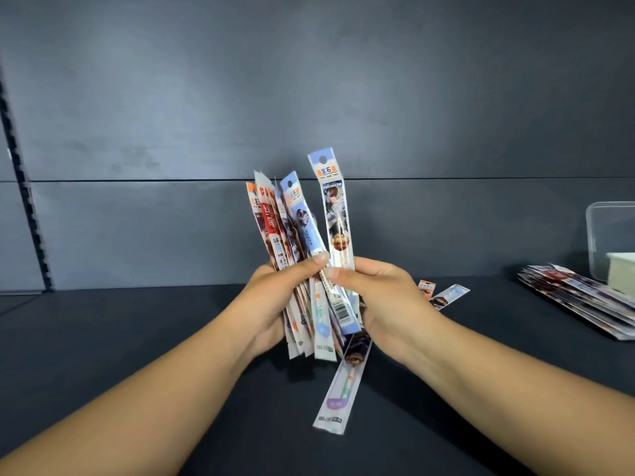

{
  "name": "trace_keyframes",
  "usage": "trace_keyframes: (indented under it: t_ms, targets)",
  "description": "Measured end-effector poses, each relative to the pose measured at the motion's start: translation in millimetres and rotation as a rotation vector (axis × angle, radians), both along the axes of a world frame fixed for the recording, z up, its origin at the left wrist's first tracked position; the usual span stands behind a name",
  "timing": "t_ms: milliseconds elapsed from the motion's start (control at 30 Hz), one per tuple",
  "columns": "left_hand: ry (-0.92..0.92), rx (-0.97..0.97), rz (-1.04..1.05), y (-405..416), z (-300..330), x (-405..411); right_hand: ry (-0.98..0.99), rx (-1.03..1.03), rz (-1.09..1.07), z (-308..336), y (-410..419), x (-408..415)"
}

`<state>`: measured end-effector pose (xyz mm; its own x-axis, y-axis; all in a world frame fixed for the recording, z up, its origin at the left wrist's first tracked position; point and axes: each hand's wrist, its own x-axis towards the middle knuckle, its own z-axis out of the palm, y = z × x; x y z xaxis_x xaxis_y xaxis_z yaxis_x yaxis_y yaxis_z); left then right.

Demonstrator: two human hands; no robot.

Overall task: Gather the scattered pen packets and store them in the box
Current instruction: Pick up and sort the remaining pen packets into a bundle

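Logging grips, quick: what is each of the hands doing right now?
Left hand: closed around a fanned bundle of pen packets.
Right hand: closed, pinching one blue-topped pen packet held upright.

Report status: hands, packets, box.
Left hand grips packet bundle; right hand pinches one packet. Loose packet on table. Box far right, path clear.

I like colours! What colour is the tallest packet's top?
Light blue, seen in the head view: tallest packet.

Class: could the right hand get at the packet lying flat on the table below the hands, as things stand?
Probably not yet: the right hand is pinching a packet against the bundle. The path to the flat packet looks clear.
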<state>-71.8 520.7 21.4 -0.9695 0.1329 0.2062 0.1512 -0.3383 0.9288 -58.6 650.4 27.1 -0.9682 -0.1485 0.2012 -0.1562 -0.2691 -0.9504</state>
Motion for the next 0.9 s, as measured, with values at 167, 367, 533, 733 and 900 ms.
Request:
trace_keyframes:
  t_ms: [167, 367, 533, 733, 900]
  targets:
    - [0.002, 0.06, -0.002, 0, 0, 1, -0.021, 0.053, 0.092, 1, 2, 1]
    - [0.04, 0.164, 0.193, 7, 2, 0, 0.015, 0.144, 0.063, -3, -5, 6]
    - [0.069, 0.207, 0.301, 3, 6, -1, 0.011, 0.214, 0.055, -7, -8, 7]
    - [-0.004, 0.188, 0.051, -13, 12, -3, -0.036, 0.097, 0.135, 9, -3, 11]
    - [-0.015, 0.189, -0.127, -12, 13, 2, 0.017, 0.135, 0.065, 11, -3, 14]
